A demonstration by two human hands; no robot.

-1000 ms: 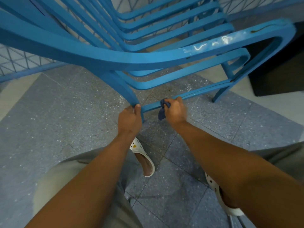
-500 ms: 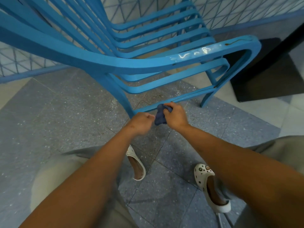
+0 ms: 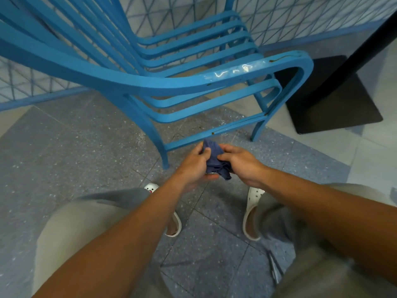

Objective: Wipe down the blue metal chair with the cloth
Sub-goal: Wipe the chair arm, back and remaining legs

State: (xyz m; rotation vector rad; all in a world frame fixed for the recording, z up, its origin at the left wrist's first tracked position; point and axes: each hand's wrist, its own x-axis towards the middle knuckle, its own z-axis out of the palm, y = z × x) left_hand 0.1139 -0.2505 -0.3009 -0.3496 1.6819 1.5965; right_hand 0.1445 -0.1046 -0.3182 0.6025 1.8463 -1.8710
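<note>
The blue metal chair (image 3: 171,84) fills the upper half of the view, its slatted seat and curved armrest above a low side rail. White marks streak the armrest near its front bend. A crumpled dark blue cloth (image 3: 214,161) sits between both hands, just below and off the low rail. My left hand (image 3: 193,164) grips the cloth's left side with thumb and fingers. My right hand (image 3: 240,162) pinches its right side. Neither hand touches the chair.
A black table base and post (image 3: 335,97) stand right of the chair. A blue mesh fence (image 3: 300,20) runs behind it. My feet in white clogs (image 3: 251,211) rest on the grey speckled floor below my hands.
My left hand let go of the chair leg and came over to the cloth. My right hand pulled the cloth off the low rail, and both hands now hold it.
</note>
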